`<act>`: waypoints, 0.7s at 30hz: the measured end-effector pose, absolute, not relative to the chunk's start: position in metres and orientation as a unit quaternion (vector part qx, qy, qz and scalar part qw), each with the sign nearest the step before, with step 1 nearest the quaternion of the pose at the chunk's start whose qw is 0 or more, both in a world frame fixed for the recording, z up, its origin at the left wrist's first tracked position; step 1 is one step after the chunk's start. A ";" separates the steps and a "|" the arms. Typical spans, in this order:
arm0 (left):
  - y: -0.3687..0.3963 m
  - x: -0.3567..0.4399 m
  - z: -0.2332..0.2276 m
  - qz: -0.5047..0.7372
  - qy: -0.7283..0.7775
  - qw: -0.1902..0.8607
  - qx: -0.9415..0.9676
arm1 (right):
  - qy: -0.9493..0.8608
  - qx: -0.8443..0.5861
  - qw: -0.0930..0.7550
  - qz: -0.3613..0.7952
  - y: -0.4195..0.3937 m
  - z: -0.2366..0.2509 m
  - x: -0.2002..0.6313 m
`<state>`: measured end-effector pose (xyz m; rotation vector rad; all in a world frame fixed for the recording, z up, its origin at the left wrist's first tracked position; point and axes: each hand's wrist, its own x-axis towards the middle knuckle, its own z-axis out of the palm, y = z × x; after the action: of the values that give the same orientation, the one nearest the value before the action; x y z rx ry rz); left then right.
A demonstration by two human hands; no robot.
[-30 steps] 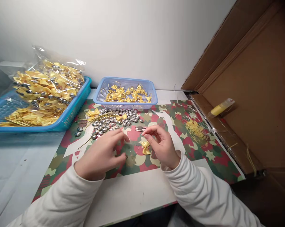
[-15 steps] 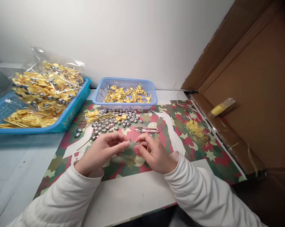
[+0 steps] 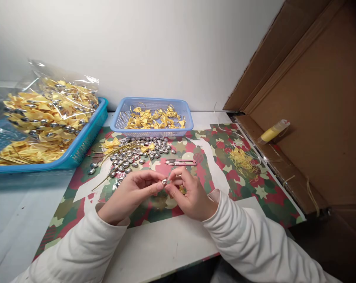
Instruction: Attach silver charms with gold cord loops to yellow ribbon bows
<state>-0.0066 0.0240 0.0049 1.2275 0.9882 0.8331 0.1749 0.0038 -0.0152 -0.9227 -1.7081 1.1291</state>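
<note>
The left hand [image 3: 133, 194] pinches a silver bead [image 3: 164, 182] between thumb and fingertips, above the camouflage mat [image 3: 263, 192]. The right hand [image 3: 193, 196] is bent just at the other side of the bead; whether its fingers grip the bead or a thread, I cannot tell. A yellow bow [image 3: 182, 190] shows partly behind the right fingers. Beyond the hands lie the snips [image 3: 181, 162], and to the left of these a pile of beads [image 3: 133, 158] with some cords [image 3: 105, 179] across it. Behind the pile stands a small blue basket [image 3: 151, 133] with finished bows inside. At the far left, a bigger basket [image 3: 87, 129] carries a full clear bag [image 3: 50, 106].
</note>
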 end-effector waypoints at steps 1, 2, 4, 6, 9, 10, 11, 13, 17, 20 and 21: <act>0.024 -0.007 0.004 0.363 0.422 0.630 0.542 | -0.684 -0.370 0.432 0.456 0.004 -0.015 0.175; 0.023 -0.007 0.004 0.367 0.413 0.625 0.552 | -0.683 -0.370 0.431 0.459 0.004 -0.016 0.175; 0.023 -0.008 0.002 0.387 0.397 0.597 0.580 | -0.682 -0.371 0.431 0.461 0.005 -0.017 0.175; 0.023 -0.009 0.001 0.405 0.382 0.562 0.612 | -0.681 -0.368 0.432 0.463 0.005 -0.017 0.175; 0.024 -0.010 0.000 0.411 0.371 0.524 0.647 | -0.686 -0.359 0.433 0.462 0.006 -0.018 0.175; 0.024 -0.010 0.000 0.411 0.370 0.515 0.655 | -0.690 -0.356 0.431 0.460 0.006 -0.017 0.175; 0.024 -0.010 0.000 0.410 0.370 0.508 0.661 | -0.696 -0.354 0.430 0.454 0.006 -0.016 0.175; 0.024 -0.010 0.001 0.412 0.370 0.495 0.669 | -0.714 -0.364 0.428 0.417 0.007 -0.014 0.176; 0.022 -0.010 0.003 0.435 0.362 0.460 0.685 | -0.756 -0.367 0.442 0.312 0.011 -0.009 0.178; 0.020 -0.008 0.005 0.453 0.355 0.435 0.692 | -0.767 -0.334 0.461 0.295 0.014 -0.009 0.178; 0.020 -0.007 0.005 0.456 0.356 0.430 0.693 | -0.765 -0.332 0.467 0.294 0.015 -0.009 0.178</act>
<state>-0.0072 0.0197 0.0048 1.7288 0.8875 1.1373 0.1779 0.0146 -0.0093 -0.8150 -1.8760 0.7225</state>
